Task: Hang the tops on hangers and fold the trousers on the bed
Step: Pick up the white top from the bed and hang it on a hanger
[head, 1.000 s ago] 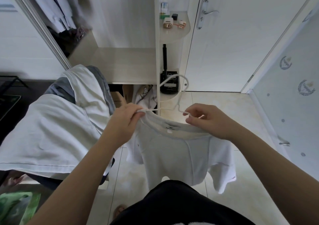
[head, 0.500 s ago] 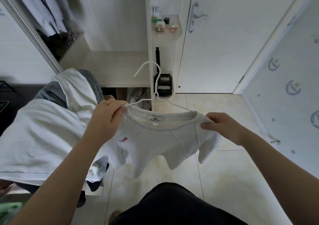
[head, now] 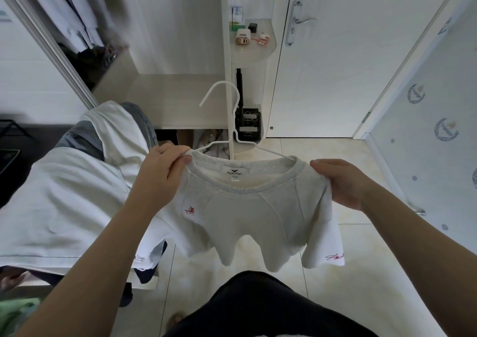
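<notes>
Home bedroom, wardrobe corner. Open wardrobe [head: 167,99] with garments [head: 73,19] hanging inside. Rounded end shelf [head: 258,55] holds small gadgets. White room door [head: 340,78] with lever handle [head: 304,21], patterned wallpaper [head: 436,140], pale floor tiles [head: 366,264]. Heap of clothes [head: 64,197] at left, in front of the wardrobe.

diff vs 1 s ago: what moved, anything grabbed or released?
The right hand left the collar and slid outward to grip the t-shirt at the shoulder on its side. The left hand shifted a little left and pinches the other shoulder. The t-shirt spread wide over the hanger, whose hook swung upright. Unchanged: the clothes pile on the left.
</notes>
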Tool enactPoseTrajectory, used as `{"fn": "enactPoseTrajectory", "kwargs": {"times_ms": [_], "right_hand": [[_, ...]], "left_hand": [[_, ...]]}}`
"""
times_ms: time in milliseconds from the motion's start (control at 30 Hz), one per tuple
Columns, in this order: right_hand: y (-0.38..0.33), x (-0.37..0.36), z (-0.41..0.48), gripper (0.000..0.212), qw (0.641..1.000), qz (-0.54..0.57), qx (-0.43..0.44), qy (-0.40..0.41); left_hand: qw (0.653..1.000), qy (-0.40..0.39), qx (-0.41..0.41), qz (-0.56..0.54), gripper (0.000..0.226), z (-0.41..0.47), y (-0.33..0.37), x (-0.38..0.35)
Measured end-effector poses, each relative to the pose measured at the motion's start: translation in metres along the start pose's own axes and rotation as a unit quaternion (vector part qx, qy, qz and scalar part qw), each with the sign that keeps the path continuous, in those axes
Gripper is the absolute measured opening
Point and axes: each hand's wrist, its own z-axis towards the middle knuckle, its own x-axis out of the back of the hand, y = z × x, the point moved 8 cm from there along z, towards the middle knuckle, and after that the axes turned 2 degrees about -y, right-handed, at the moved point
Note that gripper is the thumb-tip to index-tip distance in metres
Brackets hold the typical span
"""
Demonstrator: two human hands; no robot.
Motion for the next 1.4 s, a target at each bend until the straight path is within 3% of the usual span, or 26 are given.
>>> {"fn": "enactPoseTrajectory", "kwargs": {"times_ms": [67,133,167,267,400,467,600,667,867,1033,1233,1300,1400], "right_hand": [[-0.018,0.005,-0.001,0.024,0.979,-0.174,0.072,0.078],[-0.041,0.003,-0.011,0.023,0.899,-0.357,0.164,0.193],[-0.051,-0.006,-0.018,0.022,0.867,-0.393,0.213,0.221],[-0.064,-0.03,-0.034,0.021,0.829,-0.42,0.304,0.207],[-0.071,-0.043,-0.039,0.013,0.812,-0.466,0.309,0.168],[-0.073,-0.036,-0.037,0.032,0.821,-0.47,0.284,0.158],[-0.084,-0.031,-0.025,0.009,0.837,-0.486,0.223,0.118],[-0.098,-0.038,-0.021,0.012,0.837,-0.489,0.23,0.087],[-0.158,-0.089,-0.003,0.019,0.893,-0.396,0.204,-0.06],[-0.234,-0.121,0.024,0.017,0.903,-0.342,0.258,-0.03],[-0.33,-0.158,0.072,0.02,0.912,-0.285,0.296,-0.018],[-0.363,-0.172,0.089,0.015,0.915,-0.273,0.297,-0.011],[-0.413,-0.205,0.112,0.027,0.914,-0.263,0.307,-0.003]], "left_hand": [[1.0,-0.01,-0.001,0.002,0.016,-0.001,-0.002,-0.002],[1.0,-0.022,-0.008,0.016,0.017,-0.002,-0.002,-0.005],[0.999,-0.022,-0.011,0.025,0.019,-0.002,-0.002,-0.006],[1.0,0.012,0.009,0.023,0.017,0.0,-0.003,0.001],[0.998,0.046,0.03,-0.036,0.014,0.003,-0.002,0.01],[0.997,0.056,0.024,-0.056,0.013,0.007,0.0,0.015],[0.997,0.055,0.002,-0.047,0.012,0.03,0.007,0.022],[0.998,0.054,-0.013,-0.031,0.012,0.047,0.009,0.027],[0.998,0.053,-0.031,0.017,0.025,0.118,0.011,0.055],[0.996,0.068,-0.01,0.061,0.041,0.193,-0.003,0.092],[0.987,0.118,-0.044,0.103,0.025,0.287,-0.038,0.156],[0.984,0.132,-0.054,0.104,0.025,0.322,-0.051,0.181],[0.983,0.146,-0.032,0.102,0.029,0.375,-0.069,0.219]]}}
